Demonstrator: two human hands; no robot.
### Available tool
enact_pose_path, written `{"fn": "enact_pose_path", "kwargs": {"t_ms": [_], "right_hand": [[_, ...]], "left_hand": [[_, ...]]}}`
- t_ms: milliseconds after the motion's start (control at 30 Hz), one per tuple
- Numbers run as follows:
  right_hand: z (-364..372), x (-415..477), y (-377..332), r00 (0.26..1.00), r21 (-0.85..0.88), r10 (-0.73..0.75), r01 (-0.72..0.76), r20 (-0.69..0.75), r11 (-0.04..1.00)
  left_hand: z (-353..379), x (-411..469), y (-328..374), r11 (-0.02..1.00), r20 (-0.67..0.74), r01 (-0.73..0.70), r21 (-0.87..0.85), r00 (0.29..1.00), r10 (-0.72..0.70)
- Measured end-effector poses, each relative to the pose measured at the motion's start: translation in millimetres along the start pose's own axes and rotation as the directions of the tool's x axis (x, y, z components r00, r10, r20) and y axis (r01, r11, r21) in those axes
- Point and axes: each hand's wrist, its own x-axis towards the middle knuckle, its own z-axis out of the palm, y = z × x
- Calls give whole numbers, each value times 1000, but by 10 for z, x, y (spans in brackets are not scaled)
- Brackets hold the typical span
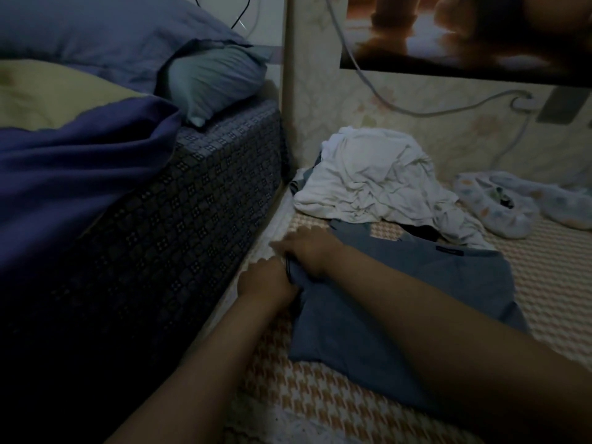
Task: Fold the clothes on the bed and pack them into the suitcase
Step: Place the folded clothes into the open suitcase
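Observation:
A blue-grey shirt (400, 302) lies spread on the houndstooth-patterned bed cover (320, 398), its collar label toward the far side. My left hand (266, 280) and my right hand (307, 248) sit close together at the shirt's left edge, fingers curled round a bunched fold of the fabric. Behind the shirt a crumpled pile of white clothes (371, 177) rests on a darker garment. No suitcase is in view.
A taller mattress with a dark patterned side (192, 219) rises on the left, carrying a purple blanket (80, 174) and pillows (211, 78). Two pale patterned slippers (499, 203) lie at the right. A grey cable (416, 110) runs along the wall.

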Motion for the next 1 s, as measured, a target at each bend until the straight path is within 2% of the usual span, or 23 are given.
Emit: {"fn": "enact_pose_path", "kwargs": {"t_ms": [33,100,133,200,267,333,400,433,467,500,533,567,600,667,733,767,833,900,933,967,1000], "right_hand": [[-16,-4,-2,999,-110,-2,7,47,994],[-127,-65,15,998,-228,-12,-2,-60,974],[-149,-102,88,988,-218,-18,-16,-154,976],[-144,-225,299,948,-28,7,-17,-317,999],[-212,-459,444,923,156,107,-52,-371,986],[-217,-732,602,894,216,190,-108,-406,970],[-143,-994,755,875,150,198,-146,-441,978],[-93,-1115,794,890,86,170,-147,-423,985],[-38,-1220,828,923,1,136,-146,-360,989],[33,-1305,859,959,-101,100,-131,-267,986],[85,-1373,861,987,-160,115,-132,-113,978],[136,-1428,861,988,-163,152,-149,8,975],[155,-1472,868,973,-161,212,-195,95,967],[108,-1468,875,960,-155,272,-259,65,953],[7,-1371,871,949,-145,307,-315,-72,938],[-59,-1303,855,944,-110,311,-323,-110,940],[-137,-1125,810,951,-31,277,-283,-137,959],[-121,-934,739,977,27,193,-191,-94,981],[-113,-852,675,988,30,123,-121,-91,992],[-81,-773,626,995,-10,45,-46,-92,999],[-66,-714,585,998,-87,5,-10,-56,996]], "left_hand": [[26,14,4,1000,22,-9,-8,1000,9],[30,27,34,998,1,-1,-71,1000,1],[23,33,60,993,-37,3,-117,999,-7],[-46,7,157,968,-61,-28,-250,998,13],[-146,-34,287,894,-10,-45,-446,999,45],[-239,-91,443,834,20,-42,-551,998,63],[-304,-165,624,848,-85,-161,-504,987,137],[-306,-196,703,853,-83,-224,-471,974,210],[-305,-244,784,851,-29,-279,-445,954,298],[-271,-277,850,856,100,-300,-422,923,373],[-229,-317,899,869,237,-312,-384,876,420],[-172,-329,919,883,334,-341,-322,832,443],[-144,-343,942,881,355,-380,-282,811,464],[-160,-329,948,875,252,-374,-307,855,454],[-210,-295,913,874,117,-322,-364,915,386],[-229,-290,884,887,102,-304,-347,928,358],[-230,-325,851,938,209,-269,-220,926,315],[-192,-428,862,945,442,-324,46,855,272],[-182,-470,878,928,523,-363,84,809,269],[-190,-493,884,932,583,-361,25,763,280],[-220,-509,885,948,636,-301,-102,713,294]]}}
